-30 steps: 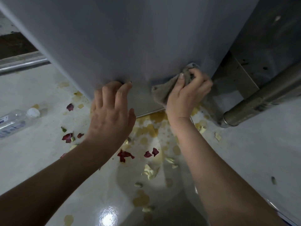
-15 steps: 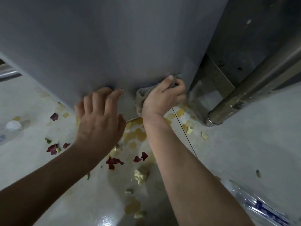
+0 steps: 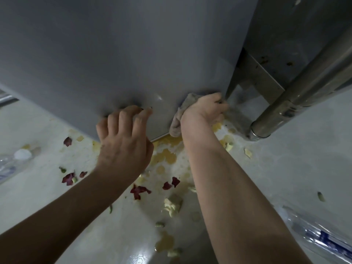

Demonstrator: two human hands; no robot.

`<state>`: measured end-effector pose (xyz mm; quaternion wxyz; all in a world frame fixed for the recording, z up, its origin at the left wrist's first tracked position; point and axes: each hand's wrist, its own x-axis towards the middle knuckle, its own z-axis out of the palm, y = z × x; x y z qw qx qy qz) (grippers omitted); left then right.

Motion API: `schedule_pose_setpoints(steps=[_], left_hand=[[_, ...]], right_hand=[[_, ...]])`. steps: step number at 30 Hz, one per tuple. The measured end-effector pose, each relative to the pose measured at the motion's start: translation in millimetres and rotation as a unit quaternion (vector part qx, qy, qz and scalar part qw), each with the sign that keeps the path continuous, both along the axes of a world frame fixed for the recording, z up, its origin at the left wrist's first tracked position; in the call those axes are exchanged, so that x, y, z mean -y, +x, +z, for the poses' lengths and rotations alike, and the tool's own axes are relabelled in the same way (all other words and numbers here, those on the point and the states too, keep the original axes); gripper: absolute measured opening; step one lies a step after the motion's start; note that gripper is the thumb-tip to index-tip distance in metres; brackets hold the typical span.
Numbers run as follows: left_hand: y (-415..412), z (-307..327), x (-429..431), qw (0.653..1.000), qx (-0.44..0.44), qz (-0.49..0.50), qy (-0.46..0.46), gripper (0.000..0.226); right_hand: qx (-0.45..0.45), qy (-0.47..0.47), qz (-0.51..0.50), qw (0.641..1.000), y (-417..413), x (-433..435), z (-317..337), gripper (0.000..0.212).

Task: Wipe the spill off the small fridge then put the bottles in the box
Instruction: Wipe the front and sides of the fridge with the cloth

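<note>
The right hand (image 3: 203, 109) grips a cloth (image 3: 179, 119), bunched against the fridge (image 3: 123, 54) at its lower right corner, mid-frame. The left hand (image 3: 123, 145) is beside it, fingers spread and bent, tips on the fridge. Yellow spill (image 3: 165, 155) and scraps (image 3: 172, 205) lie on the floor (image 3: 285, 168) below. One bottle (image 3: 11, 162) lies at the left edge and a second bottle (image 3: 320, 239) at the lower right.

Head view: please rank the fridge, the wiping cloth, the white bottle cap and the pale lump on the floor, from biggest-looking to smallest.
1. the fridge
2. the cloth, partly hidden under the right hand
3. the pale lump and the white cap look alike; the lump is nearer, so unranked.
</note>
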<state>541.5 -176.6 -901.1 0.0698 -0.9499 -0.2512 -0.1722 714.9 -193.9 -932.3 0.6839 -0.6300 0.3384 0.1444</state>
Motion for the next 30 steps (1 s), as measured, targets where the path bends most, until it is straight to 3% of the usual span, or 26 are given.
schedule_pose_setpoints(steps=[5,12,17,21,24,27,30], left_hand=[[2.2,0.2,0.6,1.000,0.008,-0.001,0.004,0.052],[7.7,-2.0,0.7,1.000,0.026,-0.009,0.005,0.053],[7.5,-4.0,1.9,1.000,0.024,-0.002,0.001,0.053],[11.0,-4.5,4.1,1.000,0.029,0.007,-0.006,0.054],[15.3,-3.7,7.0,1.000,0.029,0.008,-0.011,0.054],[15.9,-0.9,7.3,1.000,0.024,0.008,-0.018,0.053],[15.7,1.9,7.3,0.999,0.029,0.009,-0.024,0.052]], right_hand=[[0.014,0.032,-0.018,0.999,6.5,0.8,11.7,0.035],[0.141,0.026,0.008,0.990,-27.0,-10.4,33.1,0.025],[0.199,0.043,-0.034,0.979,11.0,-0.5,53.6,0.025],[0.239,-0.003,-0.028,0.971,12.4,-2.4,50.5,0.025],[0.213,-0.021,-0.020,0.977,11.7,0.4,31.7,0.026],[0.135,0.038,-0.006,0.990,10.6,9.1,14.9,0.027],[0.151,0.055,0.010,0.987,4.7,10.3,21.9,0.030]])
